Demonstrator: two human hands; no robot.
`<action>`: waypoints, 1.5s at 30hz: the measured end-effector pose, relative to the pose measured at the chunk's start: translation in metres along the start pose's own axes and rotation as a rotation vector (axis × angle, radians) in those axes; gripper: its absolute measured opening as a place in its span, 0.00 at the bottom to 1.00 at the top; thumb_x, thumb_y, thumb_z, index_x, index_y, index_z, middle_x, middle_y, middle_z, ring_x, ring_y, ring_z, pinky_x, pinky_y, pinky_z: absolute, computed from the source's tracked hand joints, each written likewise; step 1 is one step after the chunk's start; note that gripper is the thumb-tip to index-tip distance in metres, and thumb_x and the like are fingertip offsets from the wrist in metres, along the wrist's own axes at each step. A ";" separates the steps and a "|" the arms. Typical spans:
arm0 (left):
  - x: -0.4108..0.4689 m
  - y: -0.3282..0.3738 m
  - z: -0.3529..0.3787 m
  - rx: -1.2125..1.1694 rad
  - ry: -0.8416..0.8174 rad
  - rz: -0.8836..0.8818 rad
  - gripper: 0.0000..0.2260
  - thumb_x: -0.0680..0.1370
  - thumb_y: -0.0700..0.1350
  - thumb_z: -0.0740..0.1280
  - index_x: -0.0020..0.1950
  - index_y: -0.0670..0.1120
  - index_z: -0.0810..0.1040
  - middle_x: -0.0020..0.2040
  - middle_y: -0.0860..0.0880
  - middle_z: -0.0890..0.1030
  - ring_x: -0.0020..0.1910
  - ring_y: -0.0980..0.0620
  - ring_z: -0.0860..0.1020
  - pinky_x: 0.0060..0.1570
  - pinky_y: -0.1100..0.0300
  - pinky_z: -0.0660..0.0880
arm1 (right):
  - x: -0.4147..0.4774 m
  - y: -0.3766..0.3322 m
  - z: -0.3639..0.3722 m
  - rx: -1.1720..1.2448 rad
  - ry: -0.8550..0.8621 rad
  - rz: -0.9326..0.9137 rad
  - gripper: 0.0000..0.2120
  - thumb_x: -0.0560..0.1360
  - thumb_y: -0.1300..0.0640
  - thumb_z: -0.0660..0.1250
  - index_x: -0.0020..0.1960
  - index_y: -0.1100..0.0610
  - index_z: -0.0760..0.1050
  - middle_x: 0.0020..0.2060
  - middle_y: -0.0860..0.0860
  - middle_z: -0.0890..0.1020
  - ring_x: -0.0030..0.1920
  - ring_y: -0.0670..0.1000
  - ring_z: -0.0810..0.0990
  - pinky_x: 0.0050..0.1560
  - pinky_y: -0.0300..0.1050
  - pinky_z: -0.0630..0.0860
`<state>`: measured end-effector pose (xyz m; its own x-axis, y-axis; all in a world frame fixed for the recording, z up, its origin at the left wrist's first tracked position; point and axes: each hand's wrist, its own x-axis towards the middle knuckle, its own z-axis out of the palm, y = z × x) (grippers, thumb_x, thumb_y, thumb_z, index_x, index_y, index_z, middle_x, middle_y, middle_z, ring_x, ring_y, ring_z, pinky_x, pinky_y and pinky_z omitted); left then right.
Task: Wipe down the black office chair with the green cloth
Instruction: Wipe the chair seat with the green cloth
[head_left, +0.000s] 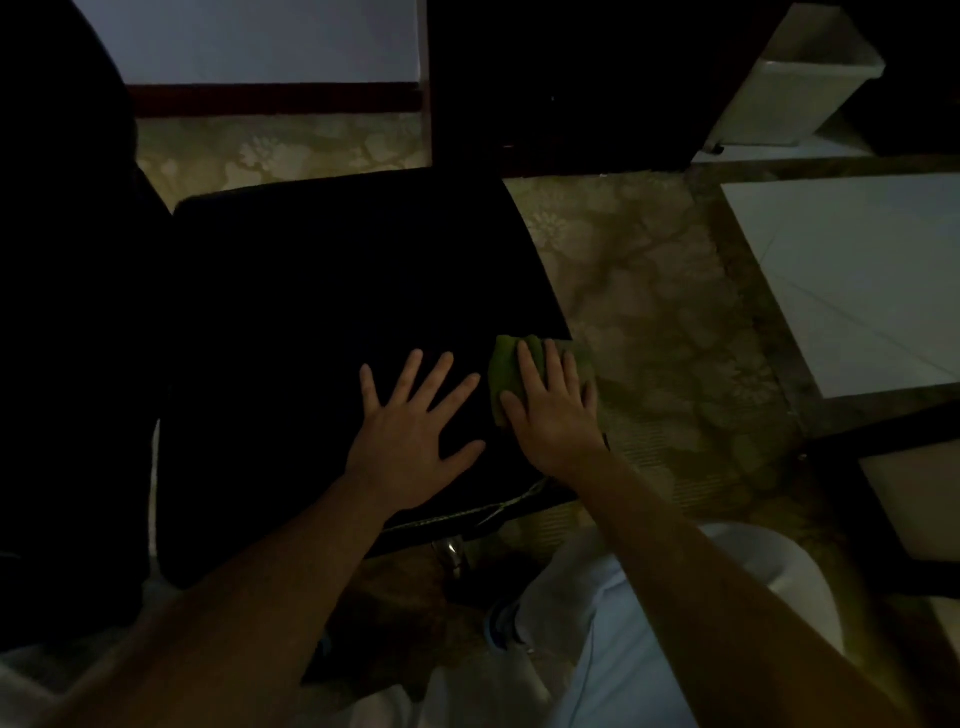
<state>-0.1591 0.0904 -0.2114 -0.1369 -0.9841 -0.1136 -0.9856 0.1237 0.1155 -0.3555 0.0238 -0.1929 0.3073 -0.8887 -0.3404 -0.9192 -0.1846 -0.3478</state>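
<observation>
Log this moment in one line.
left hand: flat on black chair seat | right hand: pressing green cloth at seat edge

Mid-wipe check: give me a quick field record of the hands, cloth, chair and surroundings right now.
black office chair: seat seen from above, detail lost in the dim light
left hand: flat on the seat, fingers spread
right hand: fingers straight, pressing on the green cloth
cloth position: bunched at the seat's right edge, beside the left hand
surroundings: patterned carpet, white bin far right
</observation>
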 end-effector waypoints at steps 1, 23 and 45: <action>0.001 0.001 -0.001 -0.006 -0.003 -0.008 0.36 0.77 0.75 0.40 0.82 0.62 0.45 0.84 0.52 0.44 0.82 0.44 0.41 0.72 0.26 0.37 | 0.002 -0.002 0.001 0.002 0.013 0.010 0.31 0.85 0.40 0.47 0.82 0.46 0.38 0.82 0.52 0.39 0.81 0.57 0.37 0.78 0.66 0.41; 0.001 0.000 -0.001 -0.003 -0.014 -0.011 0.37 0.75 0.74 0.39 0.82 0.62 0.42 0.84 0.53 0.42 0.82 0.45 0.39 0.72 0.27 0.37 | -0.020 0.000 0.013 -0.009 0.090 -0.016 0.34 0.81 0.36 0.41 0.83 0.48 0.41 0.82 0.54 0.43 0.82 0.58 0.41 0.78 0.65 0.44; -0.007 -0.008 0.001 0.033 0.008 0.049 0.36 0.77 0.73 0.40 0.83 0.60 0.45 0.84 0.52 0.44 0.82 0.44 0.42 0.73 0.27 0.41 | -0.053 0.006 0.030 -0.057 0.081 -0.072 0.33 0.81 0.36 0.39 0.82 0.46 0.37 0.82 0.52 0.40 0.81 0.55 0.36 0.79 0.61 0.39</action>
<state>-0.1505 0.0963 -0.2126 -0.1843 -0.9777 -0.1004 -0.9805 0.1758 0.0879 -0.3695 0.0825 -0.2033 0.3544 -0.9028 -0.2436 -0.9087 -0.2711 -0.3174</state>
